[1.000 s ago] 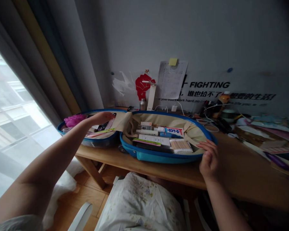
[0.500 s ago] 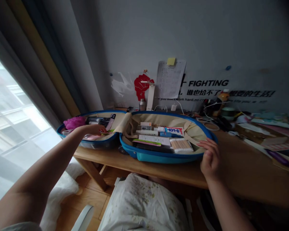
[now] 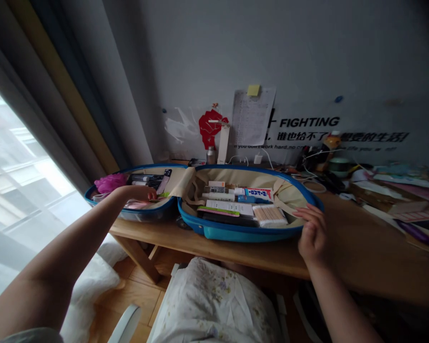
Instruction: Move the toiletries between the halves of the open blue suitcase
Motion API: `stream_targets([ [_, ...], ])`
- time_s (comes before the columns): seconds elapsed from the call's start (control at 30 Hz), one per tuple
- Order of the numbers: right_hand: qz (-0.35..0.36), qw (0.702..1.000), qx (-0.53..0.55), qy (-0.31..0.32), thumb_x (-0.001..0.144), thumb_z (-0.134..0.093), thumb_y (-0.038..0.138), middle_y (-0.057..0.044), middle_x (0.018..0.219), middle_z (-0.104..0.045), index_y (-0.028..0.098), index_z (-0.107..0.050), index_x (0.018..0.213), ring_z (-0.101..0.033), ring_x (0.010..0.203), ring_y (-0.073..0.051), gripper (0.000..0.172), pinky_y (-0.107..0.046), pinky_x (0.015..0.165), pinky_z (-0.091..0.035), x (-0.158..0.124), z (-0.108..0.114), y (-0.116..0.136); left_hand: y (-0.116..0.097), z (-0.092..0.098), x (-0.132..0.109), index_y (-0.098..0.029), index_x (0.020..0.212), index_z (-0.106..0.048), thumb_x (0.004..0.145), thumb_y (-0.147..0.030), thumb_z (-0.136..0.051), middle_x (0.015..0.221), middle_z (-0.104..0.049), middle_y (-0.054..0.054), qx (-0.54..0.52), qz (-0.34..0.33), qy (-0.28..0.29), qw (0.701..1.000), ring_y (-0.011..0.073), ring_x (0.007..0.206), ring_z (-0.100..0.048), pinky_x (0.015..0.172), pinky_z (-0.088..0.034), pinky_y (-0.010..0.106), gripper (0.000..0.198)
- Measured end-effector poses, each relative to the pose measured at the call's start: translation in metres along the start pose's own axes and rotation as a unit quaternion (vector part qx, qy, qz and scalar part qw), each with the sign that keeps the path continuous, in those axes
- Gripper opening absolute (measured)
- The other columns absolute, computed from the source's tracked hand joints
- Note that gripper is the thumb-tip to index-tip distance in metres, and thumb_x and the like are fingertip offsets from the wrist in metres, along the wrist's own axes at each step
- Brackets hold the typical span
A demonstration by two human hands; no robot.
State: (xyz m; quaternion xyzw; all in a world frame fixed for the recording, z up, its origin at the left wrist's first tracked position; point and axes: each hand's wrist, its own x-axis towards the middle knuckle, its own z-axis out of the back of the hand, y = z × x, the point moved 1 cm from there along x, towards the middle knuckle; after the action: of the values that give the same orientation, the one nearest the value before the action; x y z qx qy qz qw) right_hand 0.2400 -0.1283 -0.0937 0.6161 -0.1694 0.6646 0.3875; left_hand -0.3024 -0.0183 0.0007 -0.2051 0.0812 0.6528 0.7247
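An open blue hard-shell suitcase lies on the desk, with a cream fabric lining. My left hand reaches into its left half, over a pink item and just in front of several black tubes. A pink mesh sponge lies further left. My right hand rests with parted fingers on the rim of the right half. That half holds a toothpaste box and a pack of cotton swabs, among other packed toiletries.
The wooden desk carries papers, cables and bottles at the right. A pinned sheet and slogan lettering cover the wall behind. A curtain and bright window stand at the left. A cloth-covered chair back sits below the desk's front edge.
My left hand has dropped lower and moved right into the left half, uncovering the black tubes. My right hand has barely moved, and the view has shifted slightly.
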Motion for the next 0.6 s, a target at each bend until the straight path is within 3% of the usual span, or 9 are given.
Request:
stream_targets([
  [0.13, -0.01, 1.0, -0.004, 0.005, 0.102, -0.031, 0.041, -0.013, 0.101, -0.069, 0.022, -0.067, 0.097, -0.062, 0.116, -0.029, 0.041, -0.056, 0.102, -0.049, 0.001, 0.001, 0.001, -0.002, 0.001, -0.002, -0.015, 0.087, -0.068, 0.08, -0.025, -0.075, 0.084, -0.07, -0.001, -0.009, -0.024, -0.002, 1.0, 0.0162, 0.083, -0.064, 0.078, -0.052, 0.029, 0.014],
  [0.27, -0.026, 1.0, -0.004, 0.002, 0.101, -0.031, 0.046, -0.012, 0.098, -0.069, 0.022, -0.068, 0.095, -0.063, 0.115, -0.03, 0.044, -0.057, 0.102, -0.049, 0.002, 0.0, 0.002, -0.001, 0.003, -0.005, -0.018, 0.076, -0.069, 0.061, -0.02, -0.073, 0.072, -0.07, -0.002, -0.033, -0.046, -0.01, 0.998, 0.0162, 0.076, -0.06, 0.073, -0.046, 0.025, 0.016],
  [0.6, -0.017, 1.0, -0.003, 0.002, 0.102, -0.031, 0.043, -0.012, 0.099, -0.068, 0.021, -0.067, 0.095, -0.062, 0.115, -0.028, 0.043, -0.055, 0.101, -0.049, 0.001, 0.0, 0.001, 0.013, -0.003, -0.011, -0.023, 0.074, -0.064, 0.054, -0.04, -0.069, 0.069, -0.069, -0.005, -0.084, -0.066, -0.084, 0.991, 0.0176, 0.074, -0.056, 0.076, -0.047, 0.029, 0.026],
])
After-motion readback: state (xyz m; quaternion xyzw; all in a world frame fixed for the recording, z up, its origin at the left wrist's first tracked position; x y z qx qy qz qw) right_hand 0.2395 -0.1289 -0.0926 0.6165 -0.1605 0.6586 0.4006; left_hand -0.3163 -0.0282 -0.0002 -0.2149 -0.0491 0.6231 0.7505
